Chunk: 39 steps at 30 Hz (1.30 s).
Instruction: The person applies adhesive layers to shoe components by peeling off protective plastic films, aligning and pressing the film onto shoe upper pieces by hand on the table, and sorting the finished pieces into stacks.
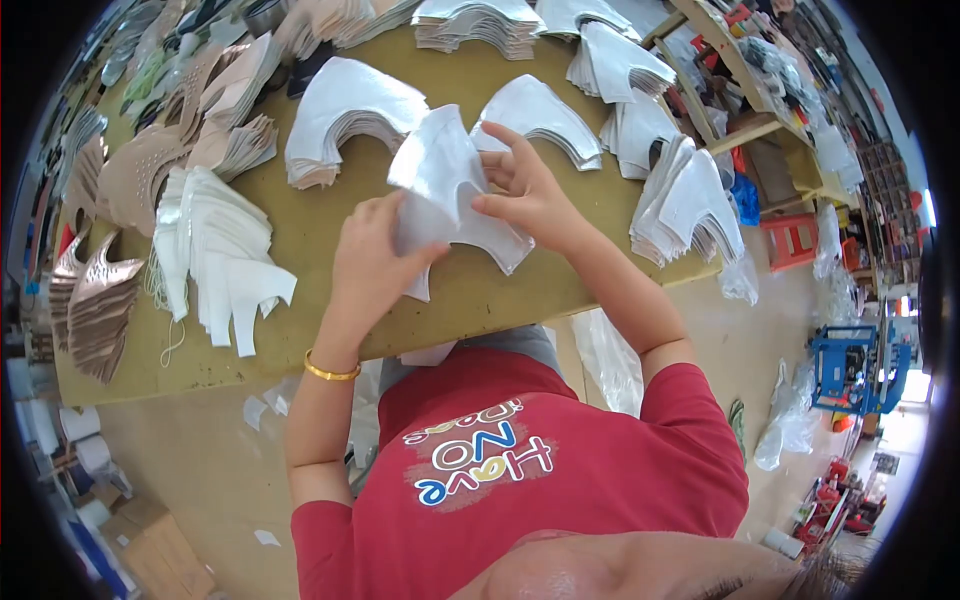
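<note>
Above the table's near edge, a glossy white curved shoe-upper piece [438,160] is raised and bent, with another white curved piece [493,238] showing below it. My left hand [368,262] has its thumb and fingers round the lower left side of the white pieces. On the other side my right hand [530,192] pinches the edge, its thumb in front and its index finger stretched upward. Behind my hands lie a stack of white curved pieces [350,95] to the left and a smaller stack [540,110] to the right.
The olive table [300,340] holds more white stacks [685,200] on the right. White strapped pieces [225,255], beige perforated pieces [140,175] and metallic brown pieces [95,300] lie on the left. A wooden rack [770,130] and red stool [792,240] stand beyond the right edge.
</note>
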Each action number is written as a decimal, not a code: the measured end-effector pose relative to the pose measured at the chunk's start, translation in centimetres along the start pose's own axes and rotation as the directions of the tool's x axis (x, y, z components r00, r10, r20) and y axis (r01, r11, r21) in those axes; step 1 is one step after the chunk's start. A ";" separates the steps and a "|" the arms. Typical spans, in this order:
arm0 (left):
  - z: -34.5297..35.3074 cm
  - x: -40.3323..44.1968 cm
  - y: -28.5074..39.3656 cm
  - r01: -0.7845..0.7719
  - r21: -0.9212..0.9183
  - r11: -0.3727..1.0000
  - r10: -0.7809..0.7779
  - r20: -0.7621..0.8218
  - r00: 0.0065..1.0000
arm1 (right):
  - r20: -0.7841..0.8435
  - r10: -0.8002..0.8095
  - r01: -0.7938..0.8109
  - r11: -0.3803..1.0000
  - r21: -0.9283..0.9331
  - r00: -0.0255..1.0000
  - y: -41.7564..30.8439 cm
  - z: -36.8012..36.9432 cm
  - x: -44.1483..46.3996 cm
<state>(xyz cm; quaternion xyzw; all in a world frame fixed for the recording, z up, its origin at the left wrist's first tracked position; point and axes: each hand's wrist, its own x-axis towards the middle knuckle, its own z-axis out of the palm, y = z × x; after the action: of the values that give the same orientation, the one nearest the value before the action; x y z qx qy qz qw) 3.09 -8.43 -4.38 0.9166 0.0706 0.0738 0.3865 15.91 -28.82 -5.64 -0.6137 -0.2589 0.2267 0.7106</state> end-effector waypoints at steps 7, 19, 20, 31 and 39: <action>0.5 -1.8 -1.0 -0.205 0.199 0.958 0.234 -0.133 0.963 | -0.121 -0.498 0.197 0.539 -0.819 0.859 -2.3 -6.6 3.7; -3.4 2.1 -3.3 -0.122 0.206 0.971 0.205 -0.454 0.867 | 0.062 0.019 0.054 0.278 -0.959 0.998 0.2 1.0 0.0; -2.2 3.0 -2.1 -0.174 0.214 0.961 0.251 -0.415 0.874 | 0.131 0.053 0.119 0.185 -0.976 0.990 -0.7 2.7 -2.3; 2.2 6.3 2.7 -0.419 0.144 0.896 0.443 -0.247 0.862 | 0.238 -0.446 0.256 -0.021 -0.966 0.862 6.1 5.5 -0.9; 2.1 7.3 2.5 -0.452 0.132 0.882 0.471 -0.247 0.847 | 0.225 -0.497 0.222 -0.066 -0.973 0.838 6.7 5.6 -0.8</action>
<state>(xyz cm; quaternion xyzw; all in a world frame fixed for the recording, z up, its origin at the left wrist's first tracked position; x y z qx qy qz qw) 10.82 -10.27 -3.43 0.9004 -0.0968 0.2870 0.3124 11.64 -24.10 -11.74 -0.8521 -0.4204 -0.2736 0.1494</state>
